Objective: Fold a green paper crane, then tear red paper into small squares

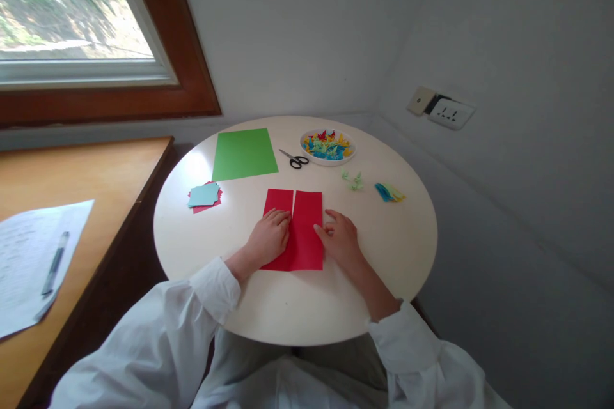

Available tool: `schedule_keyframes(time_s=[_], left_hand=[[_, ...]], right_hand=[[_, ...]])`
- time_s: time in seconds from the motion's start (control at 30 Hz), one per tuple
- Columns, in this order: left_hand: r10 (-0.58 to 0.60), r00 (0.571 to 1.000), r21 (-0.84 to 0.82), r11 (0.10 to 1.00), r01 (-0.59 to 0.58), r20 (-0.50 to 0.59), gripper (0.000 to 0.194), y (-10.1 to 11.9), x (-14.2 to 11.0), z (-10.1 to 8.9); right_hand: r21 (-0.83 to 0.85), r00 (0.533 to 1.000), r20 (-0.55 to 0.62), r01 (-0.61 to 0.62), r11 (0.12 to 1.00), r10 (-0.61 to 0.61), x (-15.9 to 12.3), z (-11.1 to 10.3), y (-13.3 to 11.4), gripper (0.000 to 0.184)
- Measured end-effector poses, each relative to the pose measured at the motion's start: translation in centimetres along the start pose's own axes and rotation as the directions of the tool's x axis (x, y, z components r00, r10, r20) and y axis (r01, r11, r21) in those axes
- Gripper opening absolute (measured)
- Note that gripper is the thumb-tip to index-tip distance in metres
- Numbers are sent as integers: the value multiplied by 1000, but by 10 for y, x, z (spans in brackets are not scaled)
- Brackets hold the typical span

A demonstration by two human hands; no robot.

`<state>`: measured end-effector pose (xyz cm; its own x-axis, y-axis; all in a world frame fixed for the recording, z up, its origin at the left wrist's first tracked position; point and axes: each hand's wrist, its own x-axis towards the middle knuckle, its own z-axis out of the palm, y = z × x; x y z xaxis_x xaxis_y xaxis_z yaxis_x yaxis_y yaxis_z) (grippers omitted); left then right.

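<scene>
A red sheet of paper (307, 239) lies on the round table in front of me, with a slit or gap running down from its top edge near the middle. My left hand (272, 236) rests on the sheet's left half, fingers lying flat and close together. At the right edge, my right hand (339, 235) touches the paper with its thumb tip, while its index finger is held apart over the table. Some of that hand's other fingers are curled and partly hidden. Beyond the sheet lie black-handled scissors (295, 160), clear of both hands.
A green sheet (245, 154) and a stack of light blue and red paper pieces (204, 196) lie on the round table (307, 316). A white dish (354, 152) holds many small folded papers. Pale green folded pieces (354, 181) and blue-yellow strips (389, 192) lie right.
</scene>
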<state>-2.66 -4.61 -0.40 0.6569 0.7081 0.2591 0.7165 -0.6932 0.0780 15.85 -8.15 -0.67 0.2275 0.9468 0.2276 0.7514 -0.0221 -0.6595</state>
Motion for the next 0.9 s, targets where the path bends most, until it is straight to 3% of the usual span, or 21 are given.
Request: schedule_keyframes(time_s=[0.3,0.47,0.67,0.9], left_hand=[[-3,998,50,999,0,56,49,5,-22,4],[-6,998,59,998,3,61,50,4,-21,5],[-5,998,77,997,0,68,53,4,-22,6],[-9,997,78,997,3,74,53,5,-22,5]], right_hand=[[-120,994,57,94,988,-88,-5,-4,-3,25],[-107,994,77,86,991,-78,-5,-6,-4,25],[-107,996,81,-13,994,22,-15,-10,-9,29],[-94,995,86,58,994,-50,-22,-10,-5,27]])
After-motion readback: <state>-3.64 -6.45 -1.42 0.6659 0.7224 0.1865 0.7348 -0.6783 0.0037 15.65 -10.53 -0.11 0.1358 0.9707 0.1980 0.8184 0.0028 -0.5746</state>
